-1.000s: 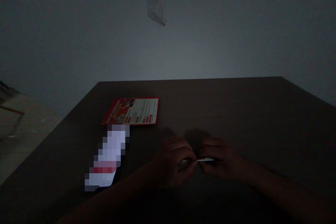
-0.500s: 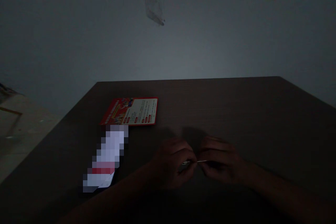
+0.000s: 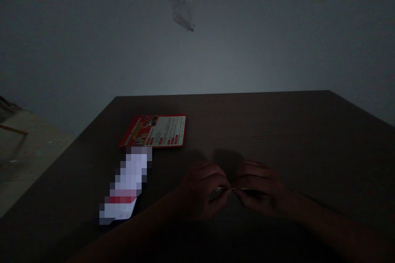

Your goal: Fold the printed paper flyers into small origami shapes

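Observation:
Above the near part of the dark table, my left hand (image 3: 203, 191) and my right hand (image 3: 261, 187) meet almost fingertip to fingertip. Both are closed in a pinch on a thin, pale, string-like strip (image 3: 234, 189). A short bit of it shows between the fingers, and a light end lies inside the curl of my left hand. Poor light and the fingers hide the rest, so its exact kind cannot be told. To the left of my left hand lies a phone (image 3: 128, 185) with a lit, blurred-out screen.
A red and white printed leaflet (image 3: 166, 131) lies beyond the phone on the brown table (image 3: 262, 123). The pale wall (image 3: 247, 49) rises behind the table's far edge. A clear plastic bag (image 3: 182, 2) hangs on it. Light floor (image 3: 33, 152) shows at the left.
Both hands stay in nearly the same place, still pinching the thin strip, with a slight shift of the fingers. The whole view has moved very slightly.

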A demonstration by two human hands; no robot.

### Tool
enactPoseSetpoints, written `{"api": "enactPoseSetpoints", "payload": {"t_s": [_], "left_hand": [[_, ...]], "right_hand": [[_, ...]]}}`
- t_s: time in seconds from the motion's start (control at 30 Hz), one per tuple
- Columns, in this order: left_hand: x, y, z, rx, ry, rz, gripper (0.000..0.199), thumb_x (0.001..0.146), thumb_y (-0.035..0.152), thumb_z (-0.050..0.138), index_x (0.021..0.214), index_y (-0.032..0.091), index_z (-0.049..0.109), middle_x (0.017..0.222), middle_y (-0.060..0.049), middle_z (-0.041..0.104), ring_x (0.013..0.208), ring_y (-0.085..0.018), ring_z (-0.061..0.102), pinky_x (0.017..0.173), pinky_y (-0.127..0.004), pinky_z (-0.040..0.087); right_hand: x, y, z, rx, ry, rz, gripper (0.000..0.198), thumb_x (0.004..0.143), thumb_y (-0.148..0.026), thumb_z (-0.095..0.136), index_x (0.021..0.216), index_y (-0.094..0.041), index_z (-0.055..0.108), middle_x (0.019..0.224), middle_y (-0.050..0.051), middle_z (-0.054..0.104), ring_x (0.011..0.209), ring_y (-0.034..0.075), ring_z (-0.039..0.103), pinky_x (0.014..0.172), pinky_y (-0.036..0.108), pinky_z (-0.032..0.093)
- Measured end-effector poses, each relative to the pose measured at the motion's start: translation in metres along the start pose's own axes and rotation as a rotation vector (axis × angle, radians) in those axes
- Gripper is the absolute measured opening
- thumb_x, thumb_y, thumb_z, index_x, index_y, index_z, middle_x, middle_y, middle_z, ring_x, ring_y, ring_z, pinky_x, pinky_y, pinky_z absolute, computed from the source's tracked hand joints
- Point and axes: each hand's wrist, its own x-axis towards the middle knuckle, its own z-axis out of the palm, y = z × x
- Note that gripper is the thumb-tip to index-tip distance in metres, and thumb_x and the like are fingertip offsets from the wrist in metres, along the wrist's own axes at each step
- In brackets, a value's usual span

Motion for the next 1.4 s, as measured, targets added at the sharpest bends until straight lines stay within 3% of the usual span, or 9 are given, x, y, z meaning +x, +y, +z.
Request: {"api": "enactPoseSetpoints", "payload": {"t_s": [0.53,0.8,0.9,1.0,1.13,1.4], "left_hand": [[-0.004,0.001,-0.007,0.023,0.064,0.021,0.006,0.079,0.012,0.057,0.084,0.016,0.056,0.076,-0.003,0.064,0.069,-0.014,0.058,0.066,-0.027,0.042],[-0.008,-0.008,-0.010,0.037,0.144,-0.007,0.009,0.078,0.009,0.058,0.084,0.016,0.057,0.075,-0.003,0.063,0.070,-0.014,0.059,0.063,-0.025,0.044],[-0.007,-0.006,-0.009,0.019,0.179,-0.034,0.010,0.078,0.014,0.061,0.087,0.016,0.057,0.079,-0.004,0.062,0.072,-0.014,0.059,0.065,-0.025,0.046],[-0.004,-0.001,-0.007,0.010,0.118,-0.050,0.020,0.077,0.020,0.065,0.095,0.015,0.057,0.085,-0.006,0.063,0.078,-0.017,0.060,0.068,-0.028,0.046],[-0.002,0.002,-0.003,0.042,0.030,-0.032,0.006,0.084,0.015,0.057,0.089,0.015,0.059,0.080,-0.004,0.063,0.074,-0.015,0.058,0.066,-0.026,0.045],[-0.005,-0.002,-0.001,0.008,0.134,-0.050,0.008,0.083,0.011,0.055,0.089,0.015,0.060,0.076,-0.004,0.063,0.070,-0.014,0.058,0.062,-0.025,0.045]], "right_hand": [[0.000,-0.003,-0.003,0.007,0.073,-0.001,0.014,0.075,-0.007,0.060,0.086,-0.015,0.065,0.071,0.006,0.065,0.063,0.015,0.060,0.058,0.027,0.047],[-0.007,0.003,-0.010,0.014,0.164,0.160,0.010,0.077,-0.009,0.060,0.081,-0.017,0.062,0.070,0.005,0.063,0.061,0.015,0.060,0.052,0.025,0.046],[-0.009,0.004,-0.011,0.008,0.144,0.164,0.010,0.076,-0.009,0.061,0.082,-0.017,0.062,0.072,0.005,0.063,0.063,0.015,0.061,0.054,0.025,0.047],[-0.010,0.003,-0.008,0.027,0.115,0.141,0.012,0.076,-0.008,0.061,0.083,-0.017,0.062,0.072,0.005,0.063,0.062,0.015,0.060,0.053,0.025,0.045],[-0.008,0.002,-0.005,0.045,0.089,0.127,0.011,0.077,-0.009,0.059,0.083,-0.018,0.062,0.072,0.005,0.063,0.061,0.014,0.059,0.053,0.024,0.045],[-0.009,0.003,-0.004,0.047,0.102,0.166,0.008,0.080,-0.012,0.061,0.085,-0.017,0.063,0.072,0.005,0.064,0.064,0.015,0.061,0.055,0.026,0.047]]}}
